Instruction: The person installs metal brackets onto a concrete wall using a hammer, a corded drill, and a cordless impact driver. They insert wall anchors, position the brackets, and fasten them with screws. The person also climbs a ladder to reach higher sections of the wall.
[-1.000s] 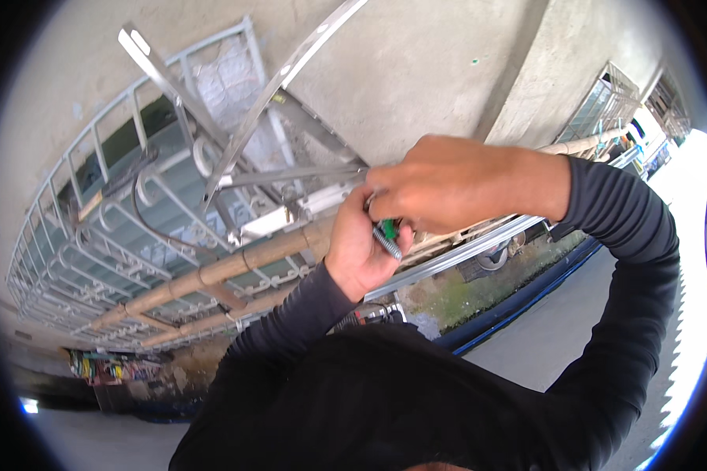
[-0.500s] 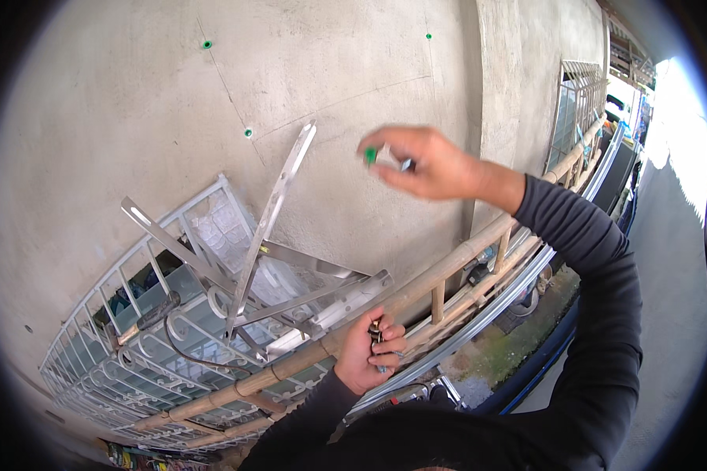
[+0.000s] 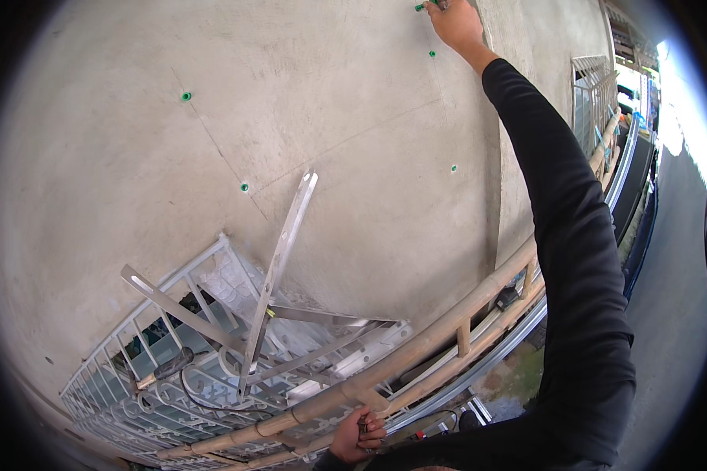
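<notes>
My right hand is raised to the wall at the top edge of the view, its fingers pinching a green plastic wall plug against or close to the surface; part of the hand is cut off. Below it, another green wall plug sits in the wall. More plugs show in the plaster: one at right, one at left centre and one at far left. Low in the view, my left hand is closed around small dark and metallic pieces, mostly hidden by the fingers, beside the bamboo rail.
Metal L-shaped brackets lean over a white window grille. A hammer-like tool lies on the grille. A bamboo railing crosses in front of me. A dark power tool rests behind it. Pencil lines mark the wall.
My right hand has moved up from mid-view to the wall near the top, carrying the green plug. The view has tilted upward; my left hand sits lower in it, still closed.
</notes>
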Motion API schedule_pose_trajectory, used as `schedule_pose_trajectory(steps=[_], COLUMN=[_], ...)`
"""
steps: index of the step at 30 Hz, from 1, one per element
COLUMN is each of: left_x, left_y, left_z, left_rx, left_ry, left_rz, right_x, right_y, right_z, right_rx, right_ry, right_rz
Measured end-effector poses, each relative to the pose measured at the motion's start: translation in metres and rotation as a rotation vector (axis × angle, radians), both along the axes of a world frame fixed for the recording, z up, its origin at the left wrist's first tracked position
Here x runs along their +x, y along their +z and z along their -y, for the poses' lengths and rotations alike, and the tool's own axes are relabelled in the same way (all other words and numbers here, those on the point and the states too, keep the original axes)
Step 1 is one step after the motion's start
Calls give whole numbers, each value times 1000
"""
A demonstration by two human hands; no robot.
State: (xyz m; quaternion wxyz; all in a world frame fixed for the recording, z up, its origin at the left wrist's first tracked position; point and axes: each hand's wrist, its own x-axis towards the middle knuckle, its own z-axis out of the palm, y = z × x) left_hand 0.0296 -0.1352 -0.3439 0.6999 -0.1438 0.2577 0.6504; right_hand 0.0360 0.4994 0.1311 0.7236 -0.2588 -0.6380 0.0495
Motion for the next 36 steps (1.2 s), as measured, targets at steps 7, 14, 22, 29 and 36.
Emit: schedule_pose_trajectory(steps=[7,14,22,29,36], left_x=[-7,-23,-17,7,20], left_y=[-33,-43,-42,-4,38], left_z=[9,-11,-14,-45,-43], left_rx=[-57,-74,-166,-192,-134], left_ry=[4,-44,-38,-120,21], left_rz=[64,30,19,-95,-83], right_x=[-5,12,28,11,77], right_y=[-11,17,32,15,-93], right_z=[2,-10,-31,-17,70], right_rx=[-8,119,-579,-500,-622], right_ry=[16,224,490,514,1136], right_rz=[62,351,444,118,-102])
